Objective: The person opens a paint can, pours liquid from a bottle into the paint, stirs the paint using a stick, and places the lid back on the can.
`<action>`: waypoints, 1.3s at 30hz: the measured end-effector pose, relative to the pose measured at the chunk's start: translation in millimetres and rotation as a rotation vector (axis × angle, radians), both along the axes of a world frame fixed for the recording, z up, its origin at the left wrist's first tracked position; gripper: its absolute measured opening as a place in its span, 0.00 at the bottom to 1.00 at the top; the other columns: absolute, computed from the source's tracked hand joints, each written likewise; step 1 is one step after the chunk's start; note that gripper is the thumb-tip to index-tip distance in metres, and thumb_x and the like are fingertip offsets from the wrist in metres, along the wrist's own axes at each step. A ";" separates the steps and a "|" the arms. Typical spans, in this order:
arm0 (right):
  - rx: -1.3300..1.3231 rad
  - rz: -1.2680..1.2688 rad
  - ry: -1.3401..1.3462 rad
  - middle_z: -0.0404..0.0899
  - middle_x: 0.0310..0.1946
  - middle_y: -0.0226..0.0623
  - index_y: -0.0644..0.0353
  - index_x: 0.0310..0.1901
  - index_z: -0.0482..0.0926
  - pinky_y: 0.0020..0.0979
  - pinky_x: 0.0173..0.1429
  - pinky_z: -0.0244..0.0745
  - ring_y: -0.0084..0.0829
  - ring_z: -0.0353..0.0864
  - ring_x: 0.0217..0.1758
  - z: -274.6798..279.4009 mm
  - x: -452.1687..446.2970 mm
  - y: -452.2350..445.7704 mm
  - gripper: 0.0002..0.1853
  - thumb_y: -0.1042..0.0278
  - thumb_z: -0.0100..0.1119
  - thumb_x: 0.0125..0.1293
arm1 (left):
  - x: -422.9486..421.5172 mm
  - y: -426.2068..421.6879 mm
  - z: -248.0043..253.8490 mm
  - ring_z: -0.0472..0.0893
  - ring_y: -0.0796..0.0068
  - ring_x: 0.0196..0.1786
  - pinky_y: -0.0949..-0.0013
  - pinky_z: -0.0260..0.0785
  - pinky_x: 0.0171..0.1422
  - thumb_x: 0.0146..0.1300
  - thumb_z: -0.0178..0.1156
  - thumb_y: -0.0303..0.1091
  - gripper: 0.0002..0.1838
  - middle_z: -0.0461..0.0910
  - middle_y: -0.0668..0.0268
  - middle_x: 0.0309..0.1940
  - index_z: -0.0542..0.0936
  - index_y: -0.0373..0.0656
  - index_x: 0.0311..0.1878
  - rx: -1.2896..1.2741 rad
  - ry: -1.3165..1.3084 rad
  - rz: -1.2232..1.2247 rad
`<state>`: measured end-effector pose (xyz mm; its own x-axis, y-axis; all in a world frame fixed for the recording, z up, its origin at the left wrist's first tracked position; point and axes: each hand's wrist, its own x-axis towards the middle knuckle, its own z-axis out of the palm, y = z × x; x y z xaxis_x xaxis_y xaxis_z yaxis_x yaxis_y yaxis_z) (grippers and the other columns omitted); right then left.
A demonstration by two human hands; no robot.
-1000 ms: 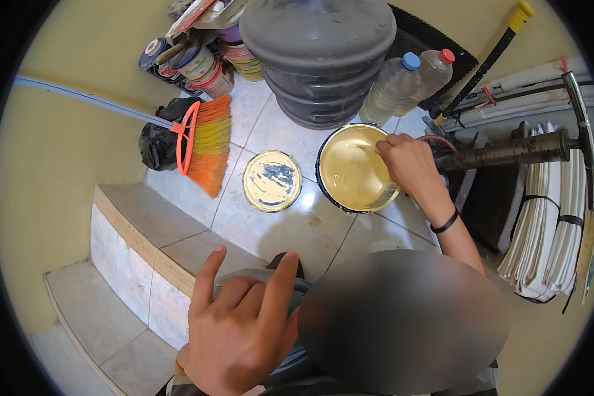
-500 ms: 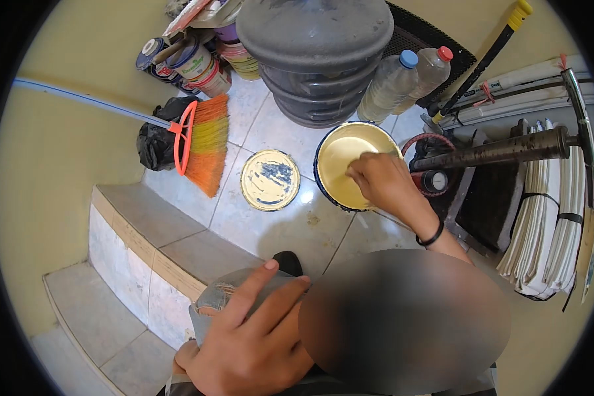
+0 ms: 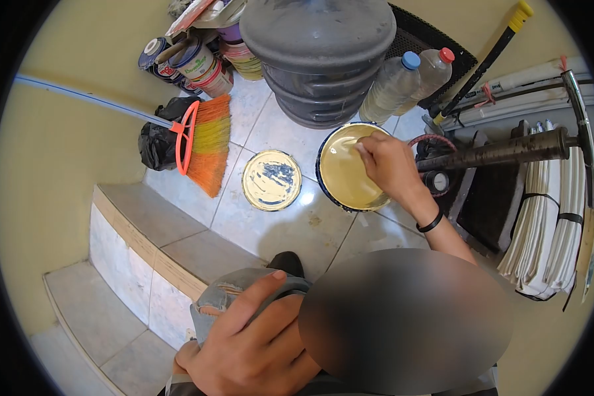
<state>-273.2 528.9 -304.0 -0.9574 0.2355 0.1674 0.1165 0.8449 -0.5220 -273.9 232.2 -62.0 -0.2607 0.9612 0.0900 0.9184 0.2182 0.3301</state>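
Note:
My right hand (image 3: 396, 168) is over the right side of a paint bucket (image 3: 321, 181), its fingers pinched together. A small pale bit shows at the fingertips, but what they hold cannot be made out. Inside the bucket is cream-yellow paint (image 3: 353, 181). A round lid (image 3: 272, 180), smeared with the same yellow over dark blue, lies on the floor left of the bucket. Over a knee in ripped grey jeans (image 3: 224, 297) rests my left hand (image 3: 251, 336), fingers stretched out and holding nothing. A blurred oval hides the area right of it.
Behind the bucket stand a large grey water jug (image 3: 320, 72) and two plastic bottles (image 3: 391, 86). An orange-and-yellow broom (image 3: 208, 145) leans at left, near several paint cans (image 3: 201, 66). Tiled steps (image 3: 152, 218) rise at lower left. A floor pump (image 3: 501, 152) and bundled white material (image 3: 541, 224) crowd the right.
My right hand has shifted slightly up and right within the bucket, turning at the wrist. My left hand's fingers have moved slightly to the right and down on the knee.

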 end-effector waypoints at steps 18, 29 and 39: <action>0.345 0.171 -0.115 0.86 0.35 0.44 0.63 0.35 0.88 0.50 0.45 0.83 0.50 0.89 0.44 19.3 5.5 19.2 0.08 0.66 0.69 0.68 | 5.4 2.4 -4.1 0.81 0.69 0.41 0.49 0.80 0.69 0.45 0.70 0.34 0.07 0.74 0.73 0.26 0.84 0.52 0.31 -0.074 -0.006 0.154; 0.459 0.135 -0.099 0.87 0.37 0.40 0.60 0.37 0.87 0.47 0.47 0.84 0.45 0.89 0.47 8.0 5.8 31.2 0.05 0.69 0.66 0.69 | 4.1 -3.3 -6.7 0.82 0.68 0.42 0.48 0.81 0.68 0.45 0.69 0.31 0.08 0.76 0.71 0.29 0.86 0.51 0.32 -0.046 -0.041 0.182; 0.166 0.210 -0.416 0.87 0.31 0.52 0.65 0.31 0.86 0.52 0.45 0.83 0.56 0.89 0.39 42.4 50.8 -6.0 0.13 0.65 0.67 0.70 | 6.0 5.0 -7.4 0.81 0.68 0.40 0.50 0.81 0.68 0.46 0.68 0.30 0.07 0.74 0.70 0.28 0.85 0.51 0.32 -0.095 -0.001 0.206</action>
<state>-222.5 522.9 -261.6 -0.9749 0.0325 -0.2202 0.1044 0.9405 -0.3234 -268.0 237.2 -69.4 -0.4524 0.8918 0.0006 0.8508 0.4314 0.3001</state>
